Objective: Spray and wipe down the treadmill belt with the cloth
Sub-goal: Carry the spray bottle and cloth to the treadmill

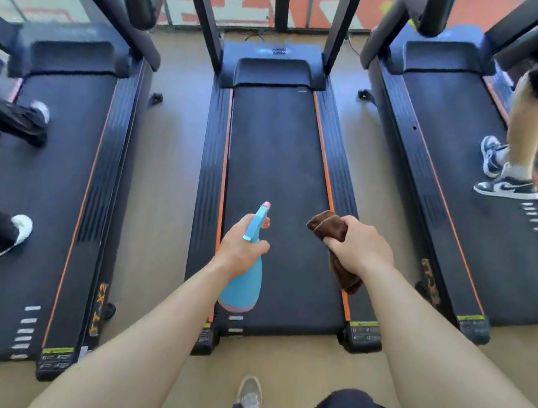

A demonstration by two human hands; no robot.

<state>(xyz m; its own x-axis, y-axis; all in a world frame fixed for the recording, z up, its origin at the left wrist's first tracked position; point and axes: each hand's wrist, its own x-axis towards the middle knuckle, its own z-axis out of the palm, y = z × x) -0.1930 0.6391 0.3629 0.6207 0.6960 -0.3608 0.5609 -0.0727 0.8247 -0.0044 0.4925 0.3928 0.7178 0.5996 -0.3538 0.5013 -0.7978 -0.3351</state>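
The middle treadmill's black belt [277,156] runs straight ahead of me, with orange strips along both sides. My left hand [240,244] grips the neck of a blue spray bottle [244,283], with a finger at the trigger and its nozzle pointing forward over the belt. My right hand [360,244] grips a folded brown cloth [326,227] above the belt's right side. The cloth's lower end hangs below my wrist. Both hands are held in the air above the rear half of the belt.
A person in dark trousers and white shoes [20,227] walks on the left treadmill [37,192]. Another person in sneakers [508,185] is on the right treadmill [484,234]. Tan floor strips [164,189] separate the machines. My own foot [249,394] stands behind the middle treadmill.
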